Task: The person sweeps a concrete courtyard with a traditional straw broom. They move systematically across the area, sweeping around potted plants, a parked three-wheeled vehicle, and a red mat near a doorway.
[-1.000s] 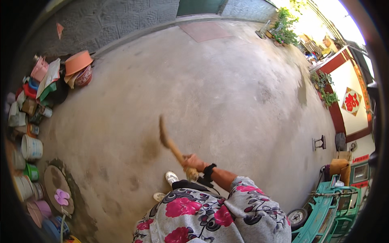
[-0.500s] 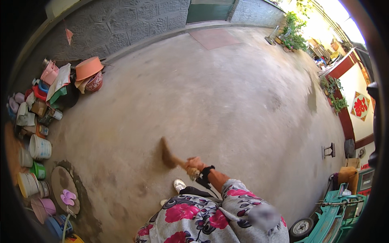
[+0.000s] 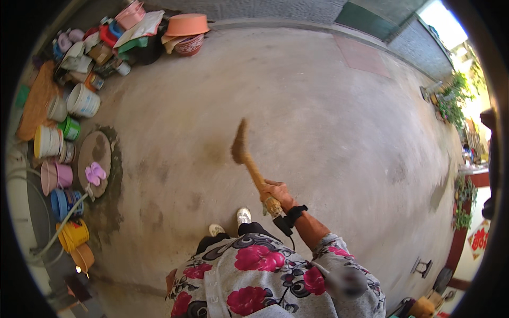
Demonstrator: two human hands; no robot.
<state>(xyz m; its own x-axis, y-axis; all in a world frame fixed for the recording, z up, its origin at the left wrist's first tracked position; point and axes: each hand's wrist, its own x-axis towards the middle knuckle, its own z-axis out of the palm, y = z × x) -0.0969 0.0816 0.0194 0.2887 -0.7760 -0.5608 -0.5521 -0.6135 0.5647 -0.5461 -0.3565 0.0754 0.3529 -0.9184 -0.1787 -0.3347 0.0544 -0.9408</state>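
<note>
My right hand (image 3: 279, 194) is closed round the handle of a short straw broom (image 3: 256, 172), ahead of my body. The broom's brush end points forward and slightly left, low over the concrete floor, and is blurred. Whether the bristles touch the floor cannot be told. A black band with a small dark device sits on my right wrist. At the left edge of my flowered shirt, a small skin-toned patch of my left hand (image 3: 170, 280) shows, its fingers hidden.
Along the left stand several buckets, a white bucket (image 3: 83, 100) among them, and a hose (image 3: 66, 220). Pink slippers (image 3: 95, 173) lie on a round cover (image 3: 95, 146). An orange basin (image 3: 186, 25) is at the far left, potted plants (image 3: 450, 100) at the far right, a small stool (image 3: 422, 267) near right.
The broom has swung from pointing left near my feet to pointing forward, with my right hand farther out. My view has turned left, so more buckets show and the green cart is mostly gone.
</note>
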